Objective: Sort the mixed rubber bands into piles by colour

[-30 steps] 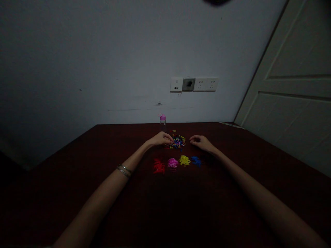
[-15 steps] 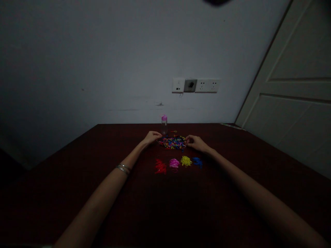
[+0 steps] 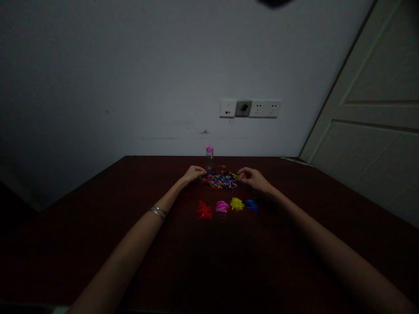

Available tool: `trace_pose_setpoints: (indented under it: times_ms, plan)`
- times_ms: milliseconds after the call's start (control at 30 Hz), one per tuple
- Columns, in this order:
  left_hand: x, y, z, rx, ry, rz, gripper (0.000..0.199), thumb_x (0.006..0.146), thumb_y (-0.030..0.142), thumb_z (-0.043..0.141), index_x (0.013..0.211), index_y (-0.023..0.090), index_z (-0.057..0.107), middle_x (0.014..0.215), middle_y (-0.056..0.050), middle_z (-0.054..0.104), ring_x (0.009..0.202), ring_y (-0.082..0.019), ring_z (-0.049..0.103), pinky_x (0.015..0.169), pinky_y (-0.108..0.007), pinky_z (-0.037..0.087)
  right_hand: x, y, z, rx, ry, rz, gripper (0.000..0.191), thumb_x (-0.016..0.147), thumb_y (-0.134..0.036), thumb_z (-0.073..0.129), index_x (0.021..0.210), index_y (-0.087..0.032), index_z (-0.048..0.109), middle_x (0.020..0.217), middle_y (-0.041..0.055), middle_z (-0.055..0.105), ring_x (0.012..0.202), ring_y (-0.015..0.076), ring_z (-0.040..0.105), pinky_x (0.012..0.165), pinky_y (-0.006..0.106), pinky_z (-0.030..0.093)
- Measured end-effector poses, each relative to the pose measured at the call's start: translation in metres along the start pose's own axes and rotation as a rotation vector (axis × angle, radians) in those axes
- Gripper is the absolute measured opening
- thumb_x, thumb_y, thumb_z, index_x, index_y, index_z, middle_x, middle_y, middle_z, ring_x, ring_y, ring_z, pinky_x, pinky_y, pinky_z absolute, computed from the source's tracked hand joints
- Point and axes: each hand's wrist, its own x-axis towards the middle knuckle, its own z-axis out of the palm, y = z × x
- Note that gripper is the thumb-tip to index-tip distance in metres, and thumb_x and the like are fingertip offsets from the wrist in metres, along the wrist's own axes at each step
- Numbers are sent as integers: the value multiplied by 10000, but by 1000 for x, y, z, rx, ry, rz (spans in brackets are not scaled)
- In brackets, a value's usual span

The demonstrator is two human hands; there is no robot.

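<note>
A mixed heap of small coloured bands (image 3: 221,180) lies on the dark red table (image 3: 147,261). My left hand (image 3: 194,173) rests at its left edge, fingers together; anything between them is too small to make out. At the heap's right edge is my right hand (image 3: 252,178), thumb and forefinger bent close together over the bands, with any held item hidden. Nearer to me, four sorted piles form a row: red bands (image 3: 204,210), pink bands (image 3: 221,206), yellow bands (image 3: 236,204) and blue bands (image 3: 252,205).
Behind the heap stands a clear bottle (image 3: 209,160) with a pink cap. The table's back edge meets a grey wall (image 3: 163,87) with sockets (image 3: 265,109). A panelled white door (image 3: 376,113) is on the right.
My right hand has shifted slightly right and up, its fingers a little less curled. My left hand stays at the heap's left edge. The whole view has shifted slightly.
</note>
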Motion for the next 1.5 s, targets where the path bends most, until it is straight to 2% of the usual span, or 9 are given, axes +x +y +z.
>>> trace_pose_setpoints:
  times_ms: [100, 300, 433, 600, 733, 900, 1100, 1267, 1500]
  plan:
    - [-2, 3, 1, 6, -3, -7, 222, 671, 253, 578, 794, 85, 655, 404, 52, 417, 341, -34, 293, 362, -183, 176, -10, -19, -3, 74, -69, -6, 245, 648, -229, 585, 875, -148, 540, 722, 13, 580, 634, 107, 533, 591, 230, 429]
    - [-3, 5, 3, 25, -12, -19, 211, 674, 254, 569, 776, 91, 656, 406, 54, 409, 353, -30, 291, 362, -174, 177, -37, -46, -3, 88, -406, 22, 234, 659, -206, 570, 884, -145, 544, 712, 21, 604, 621, 106, 539, 576, 231, 426]
    - [-1, 2, 3, 21, -30, -16, 235, 668, 272, 571, 795, 93, 655, 416, 53, 418, 349, -33, 293, 359, -178, 179, -46, -56, 1, 6, -458, 39, 200, 663, -187, 551, 860, -154, 554, 696, 14, 601, 612, 104, 536, 566, 223, 420]
    - [-2, 3, 4, 50, -44, -10, 270, 661, 306, 585, 801, 87, 660, 430, 40, 443, 361, -35, 298, 368, -178, 188, -40, -54, 1, -51, -477, 21, 205, 650, -180, 556, 853, -161, 577, 714, 15, 615, 621, 113, 546, 567, 224, 423]
    - [-1, 1, 4, 74, -60, 15, 267, 650, 304, 592, 787, 86, 664, 441, 31, 465, 376, -42, 319, 383, -179, 207, -27, -44, -3, 7, -439, 39, 258, 628, -178, 570, 886, -156, 580, 725, 27, 622, 624, 119, 552, 559, 225, 424]
    - [-1, 2, 6, 130, -93, 88, 242, 625, 291, 608, 740, 87, 672, 489, 10, 520, 434, -56, 377, 432, -184, 271, -11, -27, -8, 118, -284, 89, 223, 623, -202, 576, 839, -150, 575, 701, 31, 608, 613, 117, 542, 567, 233, 422]
    - [-8, 14, 9, 269, -300, 243, 181, 601, 240, 604, 682, 95, 675, 590, -14, 583, 527, -78, 447, 511, -189, 324, -2, 8, -9, 100, -112, 159, 242, 643, -257, 578, 852, -136, 566, 681, 23, 597, 571, 107, 525, 517, 221, 407]
    - [-18, 31, 13, 436, -414, 350, 151, 602, 206, 593, 683, 112, 678, 513, 16, 522, 476, -68, 405, 485, -187, 287, 0, 36, -8, 72, -83, 169, 241, 649, -271, 571, 848, -135, 561, 667, 14, 594, 569, 104, 525, 513, 210, 402]
    - [-17, 33, 25, 579, -441, 377, 114, 567, 134, 595, 653, 134, 669, 546, 11, 558, 492, -80, 446, 491, -186, 296, -3, 35, -6, 64, -76, 166, 229, 645, -270, 561, 834, -141, 567, 673, 13, 602, 582, 108, 532, 532, 215, 411]
